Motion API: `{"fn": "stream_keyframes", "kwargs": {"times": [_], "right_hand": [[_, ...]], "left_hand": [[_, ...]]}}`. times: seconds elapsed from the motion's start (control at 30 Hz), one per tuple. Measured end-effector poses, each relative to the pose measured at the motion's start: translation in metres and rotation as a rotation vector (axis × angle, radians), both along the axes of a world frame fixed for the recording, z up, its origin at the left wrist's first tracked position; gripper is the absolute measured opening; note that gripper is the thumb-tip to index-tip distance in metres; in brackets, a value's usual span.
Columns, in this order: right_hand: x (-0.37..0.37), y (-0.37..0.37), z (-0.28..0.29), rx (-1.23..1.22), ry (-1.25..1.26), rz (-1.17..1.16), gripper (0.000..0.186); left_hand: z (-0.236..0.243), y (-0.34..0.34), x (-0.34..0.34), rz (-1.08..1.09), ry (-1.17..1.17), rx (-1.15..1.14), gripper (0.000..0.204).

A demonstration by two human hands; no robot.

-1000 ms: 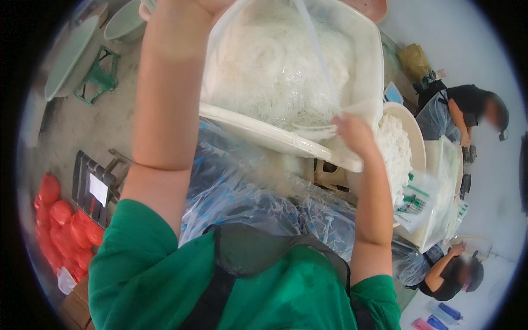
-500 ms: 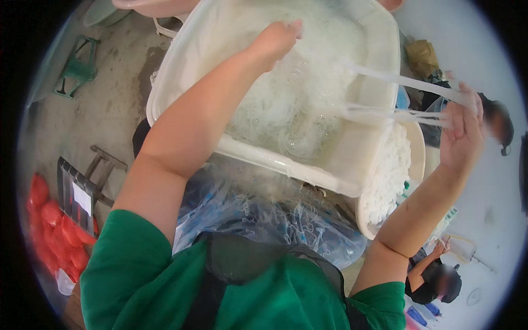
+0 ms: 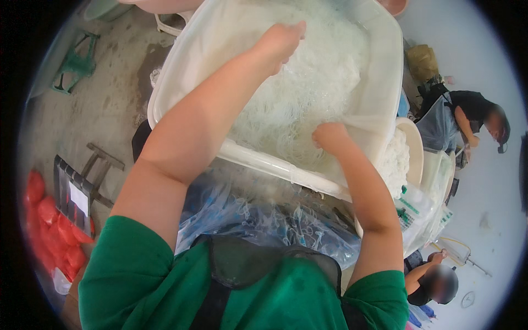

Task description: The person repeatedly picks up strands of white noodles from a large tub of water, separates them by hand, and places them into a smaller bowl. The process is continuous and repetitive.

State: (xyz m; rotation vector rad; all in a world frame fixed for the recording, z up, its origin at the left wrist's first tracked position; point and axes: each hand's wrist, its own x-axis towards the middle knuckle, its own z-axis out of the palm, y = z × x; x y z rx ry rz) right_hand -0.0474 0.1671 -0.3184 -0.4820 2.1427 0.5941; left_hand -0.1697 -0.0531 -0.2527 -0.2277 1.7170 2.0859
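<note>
A large white tub (image 3: pixel 391 82) in front of me holds cloudy water and a mass of thin, pale, noodle-like strands (image 3: pixel 324 60). My left hand (image 3: pixel 281 47) is over the tub's middle, above the strands, its fingers curled in; what they hold, if anything, is hidden. Low over the near right part of the tub is my right hand (image 3: pixel 331 136), closed, knuckles up. It is right beside the strands, and I cannot make out what is inside its fingers.
A cream basin (image 3: pixel 416 159) heaped with white material (image 3: pixel 397 165) stands against the tub's right side. Clear plastic bags (image 3: pixel 264 214) lie between me and the tub. Two people (image 3: pixel 476 113) are at the right. At left are a green stool (image 3: pixel 80 63) and red bags (image 3: pixel 55 220).
My right hand has come from outside the tub's right side, where it held long white strands stretched out, to inside the tub. My left hand has barely moved.
</note>
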Motion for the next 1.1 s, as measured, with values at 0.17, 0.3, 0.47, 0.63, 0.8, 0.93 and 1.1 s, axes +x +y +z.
{"fn": "stream_keyframes", "kwargs": {"times": [0.17,0.3,0.47,0.63,0.8,0.93,1.1], "right_hand": [[0.030,0.018,0.149,-0.812,0.329,-0.337,0.011],[0.084,0.026,0.250,-1.534,0.546,-0.864,0.023],[0.116,-0.006,0.319,-1.762,0.709,-0.925,0.021],[0.129,0.003,0.320,-1.673,0.775,-0.839,0.024],[0.129,0.033,0.324,-2.150,0.862,-1.081,0.021],[0.125,0.055,0.283,-1.470,1.015,-0.686,0.019],[0.134,0.027,0.235,-1.299,0.932,-0.337,0.033]], "left_hand": [[-0.015,-0.001,-0.004,-0.042,-0.031,0.027,0.047],[-0.010,0.005,0.010,-0.140,0.140,-0.176,0.049],[-0.001,0.019,0.044,-0.177,0.396,-0.189,0.044],[0.073,0.062,0.129,-0.644,0.448,-0.069,0.032],[0.076,0.052,0.191,-0.829,0.363,0.125,0.033],[0.113,0.042,0.199,-0.919,0.914,-0.360,0.029],[0.182,0.056,0.210,-0.713,1.393,-0.441,0.027]]}}
